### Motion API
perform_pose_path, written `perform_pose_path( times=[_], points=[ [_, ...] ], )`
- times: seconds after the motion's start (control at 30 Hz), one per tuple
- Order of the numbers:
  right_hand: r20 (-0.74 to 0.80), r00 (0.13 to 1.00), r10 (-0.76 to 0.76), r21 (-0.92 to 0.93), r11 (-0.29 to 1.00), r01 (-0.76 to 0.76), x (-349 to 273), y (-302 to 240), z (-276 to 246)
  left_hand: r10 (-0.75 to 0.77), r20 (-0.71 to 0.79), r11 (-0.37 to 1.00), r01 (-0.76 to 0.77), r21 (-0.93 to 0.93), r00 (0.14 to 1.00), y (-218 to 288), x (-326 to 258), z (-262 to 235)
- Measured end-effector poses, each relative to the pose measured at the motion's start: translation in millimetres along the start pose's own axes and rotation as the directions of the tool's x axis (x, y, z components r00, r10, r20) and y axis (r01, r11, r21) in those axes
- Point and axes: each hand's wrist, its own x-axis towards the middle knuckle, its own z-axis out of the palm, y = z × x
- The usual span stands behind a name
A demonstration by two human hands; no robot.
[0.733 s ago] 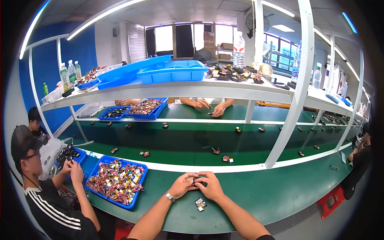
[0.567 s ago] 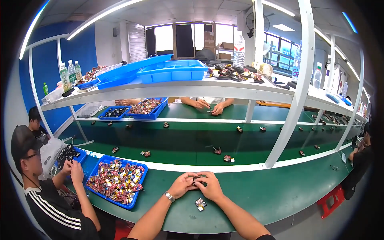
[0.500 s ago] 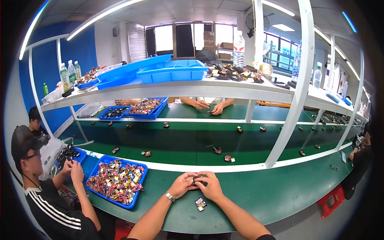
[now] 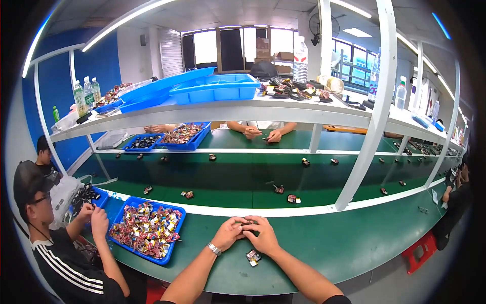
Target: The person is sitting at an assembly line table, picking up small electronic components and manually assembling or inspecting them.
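Note:
Both hands meet over the green bench, fingers closed around a small black part (image 4: 247, 224) whose details are mostly hidden. My left hand (image 4: 227, 235), with a metal watch on the wrist, grips it from the left. From the right, my right hand (image 4: 262, 236) pinches the same part with thumb and fingers. Just below the hands, on the bench, lies a small electronic piece (image 4: 253, 257) with black, white and yellow patches; neither hand touches it.
A blue tray (image 4: 167, 257) heaped with small wired pieces stands left, beside a seated co-worker (image 4: 66, 253). Beyond a white rail, a green conveyor belt (image 4: 238, 177) carries scattered pieces. A white post (image 4: 365, 147) rises at right, supporting the shelf (image 4: 223, 112) overhead.
Pieces on the belt have shifted slightly to the right. My fingers have moved a little around the black part, the right hand's fingers now lying more over it.

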Motion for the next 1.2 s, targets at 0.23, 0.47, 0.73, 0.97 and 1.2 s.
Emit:
perform_pose_path(
  times=[0.23,0.47,0.73,0.97,1.2],
  points=[
    [-0.017,0.998,-0.058,0.002,0.998,0.058,1.6,6.0,5.6,0.016,-0.012,0.999,-0.016,-0.033,1.0,5.0,-3.3,-2.1],
    [0.009,1.0,0.026,0.035,0.999,-0.026,-0.2,15.5,-1.9,-0.02,-0.093,1.0,0.02,0.005,0.995,4.4,3.3,12.2],
    [0.044,0.999,0.007,0.151,0.988,-0.014,2.0,14.2,10.1,0.045,-0.157,0.997,-0.034,0.074,0.987,3.6,-5.5,6.6],
    [-0.054,0.998,-0.045,-0.061,0.997,0.042,3.0,8.1,0.6,-0.042,-0.148,0.998,0.047,0.034,0.988,2.4,1.1,6.3],
    [-0.112,0.982,-0.151,-0.166,0.977,0.132,7.3,1.7,-13.7,-0.051,-0.128,0.998,0.056,0.039,0.99,-2.1,9.9,13.9]
  ],
)
